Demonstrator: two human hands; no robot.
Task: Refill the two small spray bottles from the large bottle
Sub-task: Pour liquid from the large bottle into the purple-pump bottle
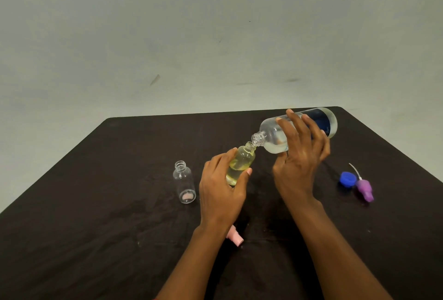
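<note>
My right hand [298,156] grips the large clear bottle [273,134], tipped on its side with its open neck down to the left. That neck meets the open mouth of a small clear bottle [242,162], which my left hand [221,190] holds tilted above the table. Pale yellowish liquid fills the small bottle's lower part. A second small clear bottle [184,183] stands uncapped and upright on the table to the left of my left hand; it looks empty.
On the black table [96,204], a blue cap [347,179] and a purple spray head [364,188] with a white tube lie at the right. A pink spray head [236,237] lies partly hidden under my left wrist. A pale wall stands behind.
</note>
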